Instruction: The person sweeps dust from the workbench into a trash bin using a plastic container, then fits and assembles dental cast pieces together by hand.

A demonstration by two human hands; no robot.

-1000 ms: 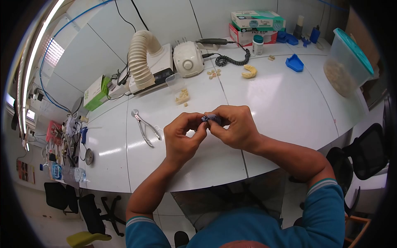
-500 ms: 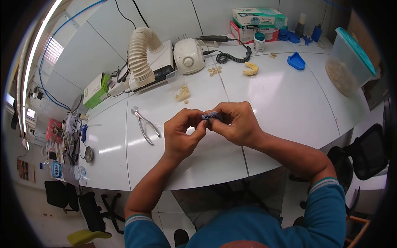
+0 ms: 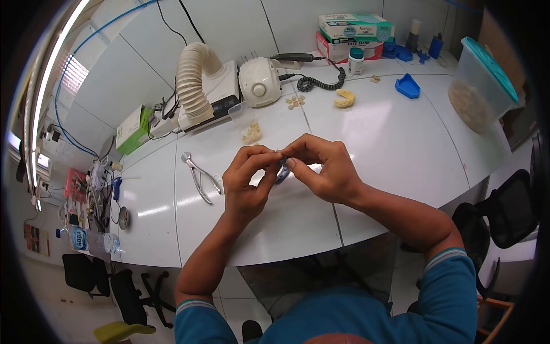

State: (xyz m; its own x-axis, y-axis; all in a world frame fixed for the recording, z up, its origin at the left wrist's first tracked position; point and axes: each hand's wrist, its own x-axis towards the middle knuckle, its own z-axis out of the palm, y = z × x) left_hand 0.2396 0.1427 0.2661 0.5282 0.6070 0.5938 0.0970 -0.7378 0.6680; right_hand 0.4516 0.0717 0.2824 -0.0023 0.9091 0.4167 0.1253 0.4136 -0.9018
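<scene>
My left hand (image 3: 247, 175) and my right hand (image 3: 322, 169) meet over the white table, fingertips pinched together. Between them is a small blue-grey curved piece (image 3: 282, 172), partly covered by the fingers; its exact kind is unclear. Both hands grip it, the right thumb lying along its upper end. Left of my left hand lie metal pliers (image 3: 199, 175) with spread handles. Just beyond the hands is a clear plastic tray (image 3: 243, 114) with small cream pieces (image 3: 251, 133) in it. Farther back sits a yellow dental arch model (image 3: 345, 98).
A white control box (image 3: 260, 82) with a handpiece (image 3: 293, 57) stands at the back, beside a ribbed suction hose (image 3: 192, 80). Right of these are mask boxes (image 3: 355, 28), a white bottle (image 3: 356, 62), a blue tray (image 3: 407, 86) and a lidded tub (image 3: 478, 86). A water bottle (image 3: 86, 238) lies at left.
The blue-grey piece has been turned in my fingers and now hangs lower, angled downward. My left hand has shifted slightly left. The view has moved a little.
</scene>
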